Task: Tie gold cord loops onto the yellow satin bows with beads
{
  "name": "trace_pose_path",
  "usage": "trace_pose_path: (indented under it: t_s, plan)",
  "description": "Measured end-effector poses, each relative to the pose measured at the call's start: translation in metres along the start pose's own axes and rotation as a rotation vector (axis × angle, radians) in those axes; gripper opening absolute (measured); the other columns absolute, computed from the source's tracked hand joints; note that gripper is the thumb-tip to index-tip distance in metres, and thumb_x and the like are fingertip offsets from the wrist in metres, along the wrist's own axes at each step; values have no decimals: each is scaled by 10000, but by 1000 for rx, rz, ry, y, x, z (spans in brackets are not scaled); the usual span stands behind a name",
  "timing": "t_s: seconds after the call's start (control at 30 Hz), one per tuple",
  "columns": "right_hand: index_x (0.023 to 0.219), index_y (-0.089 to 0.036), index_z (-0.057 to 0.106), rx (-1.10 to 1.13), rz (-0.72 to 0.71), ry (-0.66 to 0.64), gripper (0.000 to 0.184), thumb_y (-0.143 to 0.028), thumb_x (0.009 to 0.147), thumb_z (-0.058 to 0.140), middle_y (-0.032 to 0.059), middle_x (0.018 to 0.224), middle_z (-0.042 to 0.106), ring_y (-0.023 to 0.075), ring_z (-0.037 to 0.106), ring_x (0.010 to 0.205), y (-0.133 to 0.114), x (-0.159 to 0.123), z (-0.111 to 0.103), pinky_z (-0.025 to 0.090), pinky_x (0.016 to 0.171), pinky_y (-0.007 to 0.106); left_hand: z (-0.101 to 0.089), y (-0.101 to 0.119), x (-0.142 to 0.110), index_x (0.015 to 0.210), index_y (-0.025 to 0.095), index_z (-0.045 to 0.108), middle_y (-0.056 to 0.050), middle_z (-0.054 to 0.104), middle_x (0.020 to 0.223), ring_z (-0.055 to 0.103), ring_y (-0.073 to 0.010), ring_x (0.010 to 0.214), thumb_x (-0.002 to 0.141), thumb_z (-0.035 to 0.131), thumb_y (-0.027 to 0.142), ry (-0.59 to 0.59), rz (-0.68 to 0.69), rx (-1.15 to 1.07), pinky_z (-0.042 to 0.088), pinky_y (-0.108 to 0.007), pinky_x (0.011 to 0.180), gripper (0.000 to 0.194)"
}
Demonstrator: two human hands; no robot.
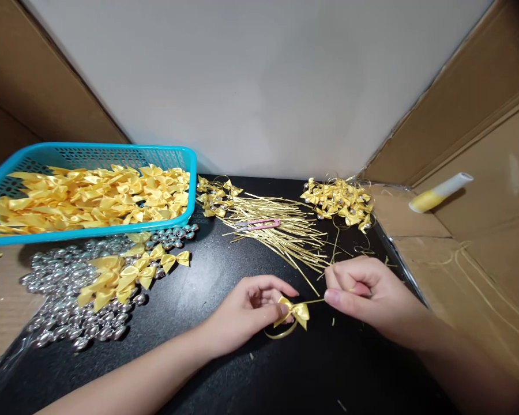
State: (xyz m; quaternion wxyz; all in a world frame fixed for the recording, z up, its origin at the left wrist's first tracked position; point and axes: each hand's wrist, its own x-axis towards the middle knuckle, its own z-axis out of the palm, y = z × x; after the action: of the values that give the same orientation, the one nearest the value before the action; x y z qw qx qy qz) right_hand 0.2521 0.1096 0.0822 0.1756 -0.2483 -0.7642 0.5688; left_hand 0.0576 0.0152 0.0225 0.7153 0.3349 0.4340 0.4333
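Between thumb and fingers, my left hand [255,308] pinches a yellow ribbon bow [301,313] above the black tabletop. A thin gold cord [312,301] runs from the bow to my right hand [357,288], which is closed on its end. Part of the cord curls in a loop below the bow. Just beyond my hands lies a spread of cut gold cords [285,236], with pink-handled thread snips [262,225] resting on them. My left fingers cover part of the bow, so its back is hidden.
A blue basket [194,190] of yellow bows stands at the left. Silver beads [60,282] and loose bows [130,274] lie before it. Two piles of corded bows, one left [216,196] and one right [339,199], sit at the back. A tube [441,193] juts from the right cardboard.
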Motion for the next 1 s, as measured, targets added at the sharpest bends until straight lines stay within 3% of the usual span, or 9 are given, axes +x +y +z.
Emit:
trace_pose_path:
  t_s: [0.1, 0.23, 0.43, 0.6, 0.73, 0.83, 0.9, 1.0]
  plan:
    - [577, -193, 178, 9, 9, -9, 477, -241, 858, 561, -61, 541, 254, 69, 231, 509, 0, 1, 2, 216, 471, 228, 2, -3, 0, 937, 156, 683, 9, 653, 696, 544, -84, 611, 786, 687, 261, 0, 56, 19, 403, -204, 601, 184]
    - [581, -195, 177, 9, -2, -10, 468, -218, 862, 551, -62, 546, 257, 71, 237, 517, 0, 1, 3, 224, 478, 227, 6, -2, -1, 821, 122, 695, 3, 610, 653, 477, -76, 580, 815, 644, 277, 3, 39, 124, 363, -195, 560, 163]
    - [580, -189, 178, -25, -17, -35, 469, -191, 860, 554, -65, 550, 259, 69, 241, 514, -2, -2, 4, 222, 480, 228, 7, -5, -4, 808, 109, 676, -7, 580, 632, 428, -88, 547, 796, 632, 281, 7, 30, 246, 334, -214, 521, 178]
    - [583, -185, 176, -8, -19, -47, 471, -186, 864, 554, -63, 556, 264, 70, 249, 519, -2, 1, 8, 239, 490, 219, 8, -5, -4, 741, 106, 678, -15, 591, 629, 458, -104, 582, 742, 611, 173, 20, 123, 368, 367, -224, 557, 94]
    - [555, -164, 275, 66, -43, 16, 439, -225, 884, 558, -6, 702, 498, 73, 425, 608, -2, 0, 13, 342, 567, 209, 9, -5, -3, 703, 115, 677, -5, 596, 614, 462, -102, 576, 698, 569, 103, 34, 163, 429, 371, -221, 560, 108]
    - [598, -166, 372, 263, 41, -104, 393, -321, 932, 509, 29, 776, 596, 73, 506, 572, -2, -5, 18, 363, 512, 202, 9, -6, -3, 677, 117, 674, 5, 578, 579, 452, -100, 558, 683, 560, 101, 55, 171, 435, 360, -218, 544, 115]
    - [611, -177, 362, 332, 80, -171, 405, -368, 948, 480, -11, 621, 539, 60, 432, 472, -1, -8, 22, 302, 445, 193, 9, -6, -3, 658, 118, 671, 4, 578, 569, 458, -104, 554, 674, 560, 100, 66, 180, 444, 357, -217, 535, 114]
    - [573, -174, 283, 230, 15, -109, 471, -370, 940, 504, -59, 518, 333, 61, 296, 490, -3, -11, 26, 240, 467, 203, 9, -6, -3, 639, 122, 672, -4, 598, 575, 484, -112, 563, 663, 569, 93, 80, 207, 474, 365, -220, 538, 109]
